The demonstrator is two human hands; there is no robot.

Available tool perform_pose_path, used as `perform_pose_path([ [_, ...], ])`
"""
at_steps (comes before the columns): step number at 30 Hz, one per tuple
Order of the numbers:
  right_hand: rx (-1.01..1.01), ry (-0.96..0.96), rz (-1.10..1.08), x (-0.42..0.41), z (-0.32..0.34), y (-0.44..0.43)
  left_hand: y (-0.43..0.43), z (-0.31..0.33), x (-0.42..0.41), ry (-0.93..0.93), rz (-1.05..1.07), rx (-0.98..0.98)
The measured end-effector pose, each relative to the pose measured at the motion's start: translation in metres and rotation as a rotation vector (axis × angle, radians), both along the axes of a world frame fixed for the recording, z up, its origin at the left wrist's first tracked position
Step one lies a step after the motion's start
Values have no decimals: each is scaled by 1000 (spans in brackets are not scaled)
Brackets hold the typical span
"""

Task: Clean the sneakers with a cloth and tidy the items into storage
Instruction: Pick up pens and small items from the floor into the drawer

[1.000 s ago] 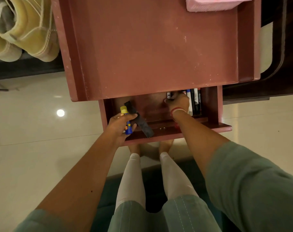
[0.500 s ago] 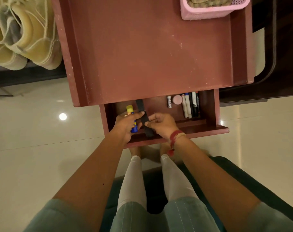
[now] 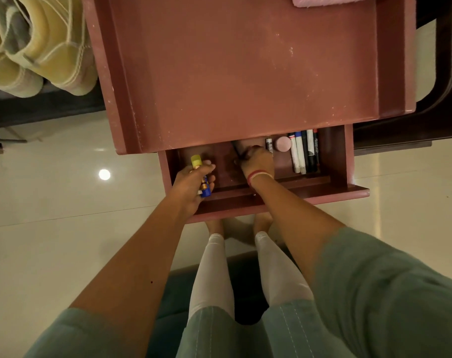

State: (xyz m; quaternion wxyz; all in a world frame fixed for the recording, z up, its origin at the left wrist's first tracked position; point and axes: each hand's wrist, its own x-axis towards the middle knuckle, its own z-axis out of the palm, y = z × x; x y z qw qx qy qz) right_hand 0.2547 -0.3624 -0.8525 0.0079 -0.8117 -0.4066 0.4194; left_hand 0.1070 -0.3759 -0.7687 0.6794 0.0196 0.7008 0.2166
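head view: left hand (image 3: 191,187) grips a glue stick (image 3: 196,161) over the open drawer (image 3: 323,195), right hand (image 3: 257,161) pinches a dark strip (image 3: 235,149) under the worktop (image 3: 245,73) edge; best laid flat beside the markers (image 3: 303,153) so the drawer shuts, sneakers (image 3: 39,47) well apart, far left.

In front of you stands a reddish-brown desk (image 3: 245,73) with raised side rails; a pink basket (image 3: 320,0) sits at its far edge. Its drawer (image 3: 336,193) is pulled out toward you; in its right part lie a row of markers (image 3: 303,153) and a round pink case (image 3: 283,144). A pale glossy tiled floor (image 3: 52,241) lies below.
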Motion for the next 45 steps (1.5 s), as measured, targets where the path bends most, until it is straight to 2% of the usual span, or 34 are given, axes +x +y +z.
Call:
perform_pose_path([
  [3, 52, 118, -222, 6, 19, 0, -3, -1, -1, -6, -10, 8],
  [5, 69, 296, -371, 4, 44, -2, -5, 0, -1, -24, -7, 32],
  [8, 39, 594, -375, -11, 84, -13, -7, 1, 2, -92, 0, 80],
  [10, 76, 675, -319, -21, 97, -24, -6, 1, 6, -197, 50, 87],
  [13, 156, 550, -253, -30, 93, -37, -6, -1, 11, -296, 113, 73],
  [16, 237, 356, -240, -32, 86, -44, -11, -5, 17, -314, 111, 48],
  [18, 254, 310, -253, -30, 82, -45, -12, -7, 21, -286, 100, 37],
  [23, 206, 238, -162, -8, 79, -37, -9, -8, 28, -231, -11, 89],
  [28, 210, 44, -319, 33, 57, -11, -4, -16, 31, -89, -7, 70],
  [31, 168, -43, -279, 40, 31, 4, -1, -20, 33, -56, -52, 45],
  [36, 93, -150, -170, 36, 9, 16, 2, -17, 29, -139, 137, -13],
  [39, 91, -152, -166, 37, 8, 13, 3, -17, 26, -93, 97, -16],
  [42, 200, -32, -270, 35, 16, 7, 4, -14, 27, -49, 44, 0],
  [44, 196, 227, -404, 27, 36, -1, 4, -11, 28, -41, 24, 20],
  [45, 126, 407, -460, 21, 47, -9, 3, -11, 28, -52, 0, 39],
])
